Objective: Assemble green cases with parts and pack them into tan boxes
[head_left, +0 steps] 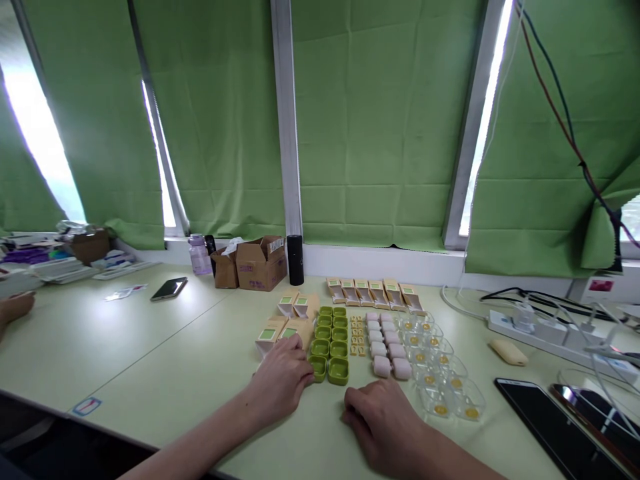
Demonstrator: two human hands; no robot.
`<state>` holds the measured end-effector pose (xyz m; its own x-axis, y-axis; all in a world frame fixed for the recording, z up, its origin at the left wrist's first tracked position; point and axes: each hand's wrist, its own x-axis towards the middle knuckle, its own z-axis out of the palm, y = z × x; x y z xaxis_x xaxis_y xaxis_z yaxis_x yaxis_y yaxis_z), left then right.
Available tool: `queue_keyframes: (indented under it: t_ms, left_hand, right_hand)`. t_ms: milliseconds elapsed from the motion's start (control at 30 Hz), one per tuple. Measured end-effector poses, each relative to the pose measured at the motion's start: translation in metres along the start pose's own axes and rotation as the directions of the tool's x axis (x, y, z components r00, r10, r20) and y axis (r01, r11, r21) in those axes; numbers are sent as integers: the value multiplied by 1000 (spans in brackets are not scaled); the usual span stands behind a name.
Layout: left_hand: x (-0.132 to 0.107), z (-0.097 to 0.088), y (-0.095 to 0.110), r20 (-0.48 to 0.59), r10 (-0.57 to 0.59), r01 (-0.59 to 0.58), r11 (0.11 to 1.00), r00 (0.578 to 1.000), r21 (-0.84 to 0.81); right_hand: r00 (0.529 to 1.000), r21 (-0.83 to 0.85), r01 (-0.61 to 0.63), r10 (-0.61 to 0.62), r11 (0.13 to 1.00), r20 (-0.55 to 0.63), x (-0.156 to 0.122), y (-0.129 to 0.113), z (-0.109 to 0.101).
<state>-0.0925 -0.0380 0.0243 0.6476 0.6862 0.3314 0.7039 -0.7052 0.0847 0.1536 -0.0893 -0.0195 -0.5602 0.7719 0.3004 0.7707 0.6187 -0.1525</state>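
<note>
My left hand (283, 379) is bent over the near end of a group of small kraft-paper boxes (270, 333) with green labels. Its curled fingers and thumb come close to the nearest green square cups (339, 371); whatever lies beneath the palm is hidden. My right hand (383, 420) rests on the table in a loose fist, just in front of the cups and the pale pink and white rounded pieces (382, 366). Tiny yellow parts (357, 335) lie in rows between cups and pieces. Clear plastic covers (469, 399) with yellow discs stand in two columns to the right.
More kraft boxes (376, 293) line the back. A cardboard carton (260, 263), black cylinder (295, 260) and purple bottle (200, 255) stand by the window. Phones (550, 420), a power strip (545, 330) and cables occupy the right. Another person's hand (17, 307) shows far left.
</note>
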Motion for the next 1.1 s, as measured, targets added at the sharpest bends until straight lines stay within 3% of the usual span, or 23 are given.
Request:
queue_keyframes:
  t_ms: [200,433,533,633,767,900,1000,1100]
  left_hand:
    - [0,4,0,21,-32,31,999,999,30]
    - [-2,3,-1,-39,-40,41,999,998,13]
    - [-1,-2,-3,-103,-35,37,999,994,15]
    - [7,-12,-13,-236,-34,30,999,971,-23]
    - [28,-33,-42,-457,-119,68,989,881,-128]
    - [47,-46,-80,-580,-285,189,957,763,-222]
    - [50,-44,-104,-614,-406,288,914,677,-287]
    - [45,-35,-120,-630,-499,333,866,595,-372]
  right_hand:
    - [1000,-10,5,-5,1000,-12,0,-1,-1]
    - [1000,10,2,-1,1000,-5,1,-1,-2]
    - [1000,23,-8,8,1000,-11,1,-1,-3]
    - [1000,51,-11,12,999,-21,0,-2,-6]
    - [990,44,26,-19,999,-137,-2,-4,-23]
    - [944,-43,-33,17,999,-329,-19,1,-58]
    - [909,-100,-184,131,978,-395,-47,23,-89]
    - [860,-231,-392,266,891,-435,-88,64,-115]
